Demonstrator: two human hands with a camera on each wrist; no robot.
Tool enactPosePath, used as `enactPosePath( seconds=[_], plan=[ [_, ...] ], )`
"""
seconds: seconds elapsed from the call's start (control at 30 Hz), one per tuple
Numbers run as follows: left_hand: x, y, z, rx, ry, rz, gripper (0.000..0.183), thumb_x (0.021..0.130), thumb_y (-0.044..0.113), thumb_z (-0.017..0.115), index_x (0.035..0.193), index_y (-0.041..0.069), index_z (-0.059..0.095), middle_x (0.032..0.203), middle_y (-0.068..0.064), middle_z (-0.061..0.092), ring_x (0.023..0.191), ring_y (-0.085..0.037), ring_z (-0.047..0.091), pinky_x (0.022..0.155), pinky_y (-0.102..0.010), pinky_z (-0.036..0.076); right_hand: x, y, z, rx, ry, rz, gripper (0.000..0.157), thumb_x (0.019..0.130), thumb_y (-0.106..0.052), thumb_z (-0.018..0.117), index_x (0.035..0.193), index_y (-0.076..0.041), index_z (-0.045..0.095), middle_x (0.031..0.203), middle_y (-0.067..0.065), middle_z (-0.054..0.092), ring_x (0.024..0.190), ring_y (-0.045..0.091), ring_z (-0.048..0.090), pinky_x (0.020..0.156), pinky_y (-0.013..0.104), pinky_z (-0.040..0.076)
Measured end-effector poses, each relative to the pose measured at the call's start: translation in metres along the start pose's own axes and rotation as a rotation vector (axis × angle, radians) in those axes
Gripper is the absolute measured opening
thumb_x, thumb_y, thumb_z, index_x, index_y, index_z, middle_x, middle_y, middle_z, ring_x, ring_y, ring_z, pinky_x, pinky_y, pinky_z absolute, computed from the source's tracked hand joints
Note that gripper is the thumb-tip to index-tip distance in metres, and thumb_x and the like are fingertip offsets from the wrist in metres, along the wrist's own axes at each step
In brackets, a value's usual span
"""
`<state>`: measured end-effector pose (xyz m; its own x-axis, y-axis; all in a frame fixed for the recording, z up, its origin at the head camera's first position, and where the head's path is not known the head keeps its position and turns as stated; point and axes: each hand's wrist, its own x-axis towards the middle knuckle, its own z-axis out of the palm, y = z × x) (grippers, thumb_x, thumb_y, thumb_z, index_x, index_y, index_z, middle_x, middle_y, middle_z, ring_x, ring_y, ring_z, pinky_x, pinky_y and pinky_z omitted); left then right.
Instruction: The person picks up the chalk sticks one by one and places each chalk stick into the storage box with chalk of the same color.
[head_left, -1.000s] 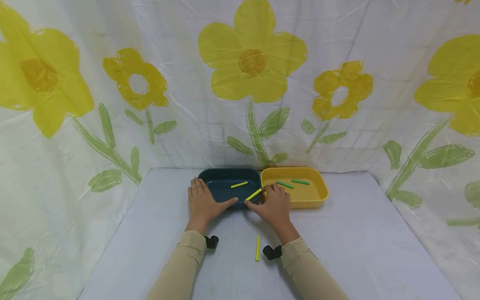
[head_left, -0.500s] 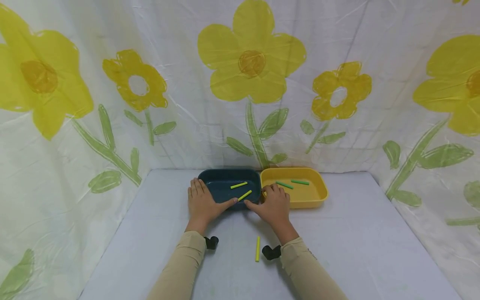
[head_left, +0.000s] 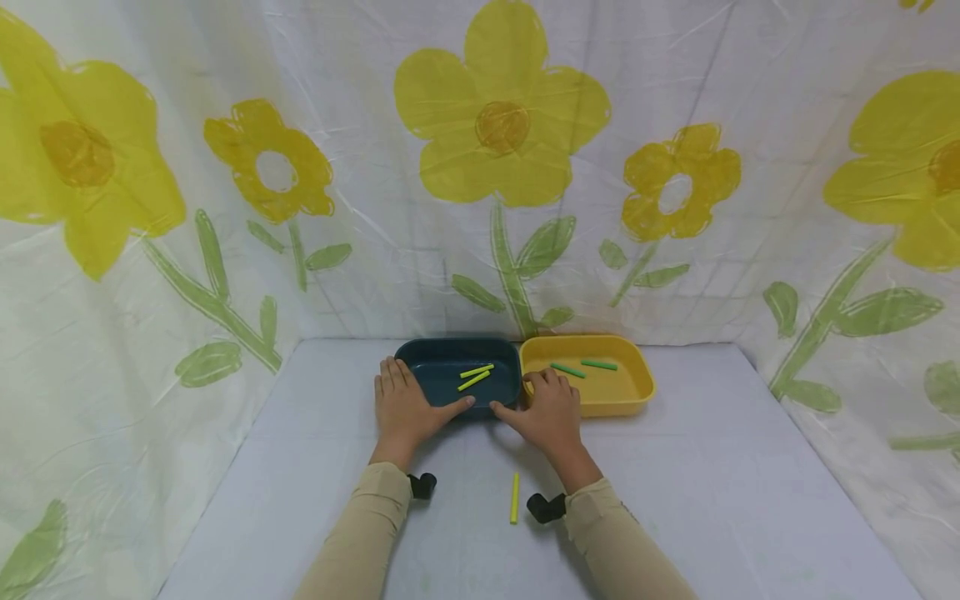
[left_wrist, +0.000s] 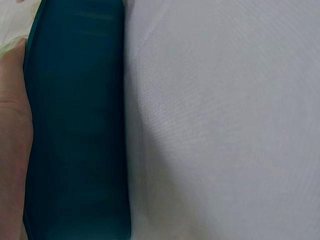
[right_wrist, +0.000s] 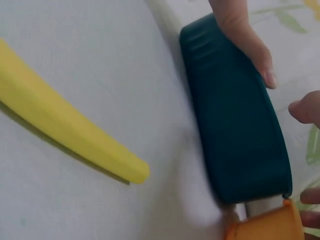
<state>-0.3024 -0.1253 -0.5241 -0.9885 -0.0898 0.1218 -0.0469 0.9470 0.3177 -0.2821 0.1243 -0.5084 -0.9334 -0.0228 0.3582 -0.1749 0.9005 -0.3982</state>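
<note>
My left hand (head_left: 405, 408) rests at the left end of the dark teal tray (head_left: 431, 379), fingers extended and thumb along its front rim. In the left wrist view its thumb side (left_wrist: 15, 115) lies against the tray's edge. My right hand (head_left: 550, 412) hovers where the two trays meet, thumb and fingers apart with nothing between them. Inside the teal tray are two thin yellow chalk-like sticks, one farther back (head_left: 482, 368) and one nearer (head_left: 471, 382). Another yellow stick (head_left: 514, 498) lies on the table between the forearms, seen large (right_wrist: 75, 125) in the right wrist view.
A yellow tray (head_left: 641, 383) stands against the teal one on its right, holding two green sticks, one left (head_left: 567, 370) and one right (head_left: 599, 365). White cloth covers the table (head_left: 675, 492). Behind the trays hangs a flower-printed curtain (head_left: 375, 275).
A yellow stick has left my right hand's fingers, dropped into the teal tray and rolled leftward to beside the other stick there. Both hands have stayed nearly in place.
</note>
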Motion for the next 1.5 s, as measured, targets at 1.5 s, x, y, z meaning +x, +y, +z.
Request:
enactPosePath(
  seconds=[1.5],
  plan=[
    [-0.001,0.001,-0.003,-0.003,-0.004,0.011,0.164,0.064,0.11,0.044,0.165,-0.012,0.005,0.175,-0.033,0.006,0.166,-0.045,0.002,0.134,-0.059,0.008,-0.057,0.024,-0.015,0.209,-0.47,-0.365,0.056,0.083,-0.062,0.084,0.119,-0.021,0.075,0.121,-0.009,0.064,0.113,0.012,0.061,0.1,0.043,0.057]
  ],
)
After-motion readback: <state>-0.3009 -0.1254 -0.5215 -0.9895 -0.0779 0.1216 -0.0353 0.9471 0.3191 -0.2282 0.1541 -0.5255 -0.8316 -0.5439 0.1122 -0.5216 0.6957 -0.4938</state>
